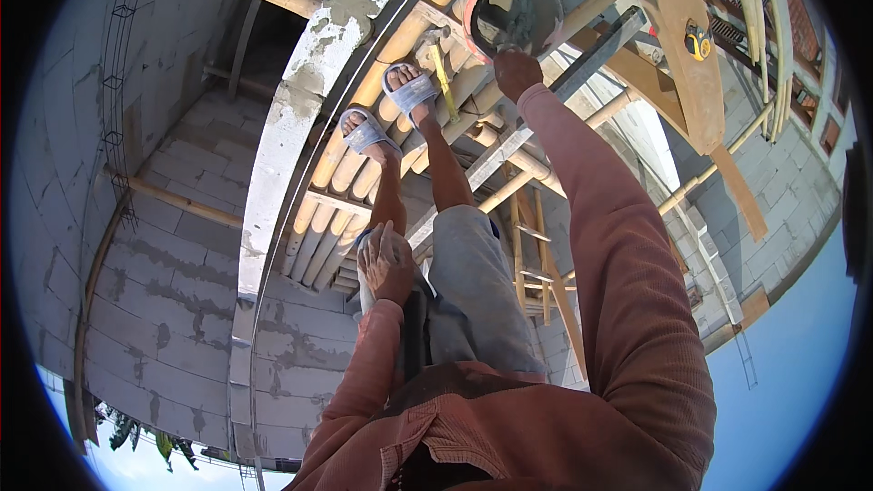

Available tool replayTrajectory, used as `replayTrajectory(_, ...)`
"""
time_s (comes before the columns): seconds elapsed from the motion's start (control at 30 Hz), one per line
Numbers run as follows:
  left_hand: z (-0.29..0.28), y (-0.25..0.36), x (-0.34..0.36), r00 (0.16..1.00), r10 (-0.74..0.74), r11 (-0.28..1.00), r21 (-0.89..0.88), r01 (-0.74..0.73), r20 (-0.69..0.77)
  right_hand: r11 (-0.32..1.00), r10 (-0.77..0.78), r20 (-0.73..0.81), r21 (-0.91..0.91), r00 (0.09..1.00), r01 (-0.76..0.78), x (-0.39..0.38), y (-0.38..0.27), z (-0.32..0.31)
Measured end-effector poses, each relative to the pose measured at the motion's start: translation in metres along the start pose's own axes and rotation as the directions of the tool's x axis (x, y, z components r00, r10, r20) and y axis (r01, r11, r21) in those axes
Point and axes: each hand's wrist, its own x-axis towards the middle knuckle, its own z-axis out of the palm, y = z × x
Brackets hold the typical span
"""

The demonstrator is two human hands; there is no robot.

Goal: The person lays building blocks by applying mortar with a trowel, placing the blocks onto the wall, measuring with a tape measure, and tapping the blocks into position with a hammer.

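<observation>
My right hand (518,71) is closed at the near rim of a round bucket (549,16) with grey wet mortar inside; what its fingers grip is hidden. My left hand (382,268) is down by my left knee, fingers curled over something pale grey that I cannot make out. My sandalled feet (409,86) stand on bundled bamboo poles (318,223). A hammer with a yellow handle (443,82) lies just right of my right foot, left of the bucket.
A curved pale concrete beam (273,173) runs along my left, above a drop beside grey block walls (173,291). Wooden boards (655,91) at right carry a yellow tape measure (698,41). Gaps between poles and timber show lower levels, with more bamboo scaffolding (532,255).
</observation>
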Motion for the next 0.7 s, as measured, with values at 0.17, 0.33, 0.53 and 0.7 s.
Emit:
replayTrajectory(0.17, -0.007, 0.004, 0.000, 0.999, -0.026, 0.999, -0.034, 0.027, 0.024, 0.977, 0.041, 0.259, 0.194, 0.965, -0.093, 0.003, 0.099, -0.044)
replayTrajectory(0.33, 0.000, 0.031, 0.038, 0.999, 0.023, 0.988, -0.156, -0.019, 0.023, 0.978, 0.199, 0.315, -0.008, 0.928, -0.207, 0.029, 0.120, -0.025)
replayTrajectory(0.53, 0.033, 0.106, 0.192, 0.974, 0.228, 0.852, -0.485, -0.199, 0.002, -0.392, -0.116, 0.828, 0.469, 0.548, -0.791, 0.031, 0.057, 0.017)
replayTrajectory(0.7, 0.068, 0.175, 0.318, 0.948, 0.264, 0.770, -0.631, -0.097, 0.177, -0.740, -0.266, 0.677, 0.313, 0.687, -0.595, 0.025, 0.092, -0.006)
